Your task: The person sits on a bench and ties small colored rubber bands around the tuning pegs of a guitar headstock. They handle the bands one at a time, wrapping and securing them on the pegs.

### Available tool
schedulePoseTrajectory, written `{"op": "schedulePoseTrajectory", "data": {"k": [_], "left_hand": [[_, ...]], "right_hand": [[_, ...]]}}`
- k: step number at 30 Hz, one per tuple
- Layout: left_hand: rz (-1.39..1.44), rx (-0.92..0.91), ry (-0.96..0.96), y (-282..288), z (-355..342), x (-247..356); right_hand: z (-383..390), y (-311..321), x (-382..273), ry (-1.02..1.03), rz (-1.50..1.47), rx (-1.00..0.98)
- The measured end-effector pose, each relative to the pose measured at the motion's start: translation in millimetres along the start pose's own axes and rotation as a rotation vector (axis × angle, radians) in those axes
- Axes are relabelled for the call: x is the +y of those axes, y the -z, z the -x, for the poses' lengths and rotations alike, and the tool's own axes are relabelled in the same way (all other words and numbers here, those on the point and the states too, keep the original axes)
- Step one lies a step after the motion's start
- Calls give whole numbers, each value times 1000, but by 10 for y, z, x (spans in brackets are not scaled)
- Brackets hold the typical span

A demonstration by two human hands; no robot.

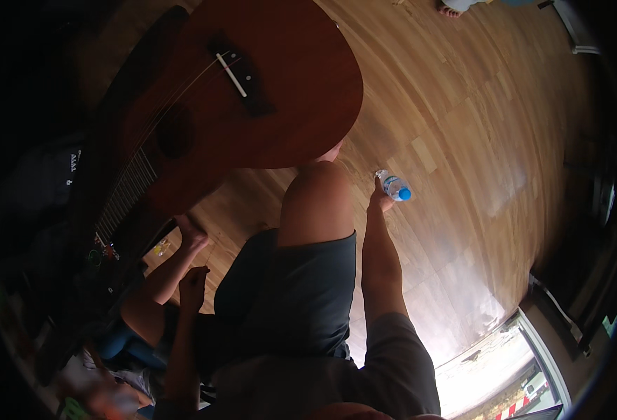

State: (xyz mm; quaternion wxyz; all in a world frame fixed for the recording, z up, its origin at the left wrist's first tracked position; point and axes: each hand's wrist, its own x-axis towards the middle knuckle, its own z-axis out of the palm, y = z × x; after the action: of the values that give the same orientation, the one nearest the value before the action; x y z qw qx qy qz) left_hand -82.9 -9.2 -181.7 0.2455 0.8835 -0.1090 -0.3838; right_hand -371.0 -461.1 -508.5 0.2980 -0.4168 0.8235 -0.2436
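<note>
My right hand point(382, 199) grips a clear plastic bottle point(396, 187) with a blue cap, held out beside my bare knee. My left hand point(193, 278) is closed low by my left side; what it holds, if anything, is hidden in shadow. A brown wooden stringed instrument point(294, 77), like a ukulele or small guitar, fills the upper left above my knees, with a white bridge and some loose strings. Its fretted neck point(130, 189) slants down to the lower left over a dark shape that I cannot make out.
Wood-look flooring point(455, 140) spreads right. Another person's bare foot point(450, 10) is at the top. A person point(116, 399) is at lower left. Dark furniture or equipment point(567, 301) lines the right, near a bright doorway point(518, 371).
</note>
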Motion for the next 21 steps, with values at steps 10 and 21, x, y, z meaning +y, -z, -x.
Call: {"op": "schedulePoseTrajectory", "data": {"k": [10, 21], "left_hand": [[78, 26, -192, 138, 89, 166], [-18, 30, -592, 490, 586, 754]], "right_hand": [[-231, 74, 779, -559, -68, -750], [2589, 2464, -2655, 802, -293, -459]]}}
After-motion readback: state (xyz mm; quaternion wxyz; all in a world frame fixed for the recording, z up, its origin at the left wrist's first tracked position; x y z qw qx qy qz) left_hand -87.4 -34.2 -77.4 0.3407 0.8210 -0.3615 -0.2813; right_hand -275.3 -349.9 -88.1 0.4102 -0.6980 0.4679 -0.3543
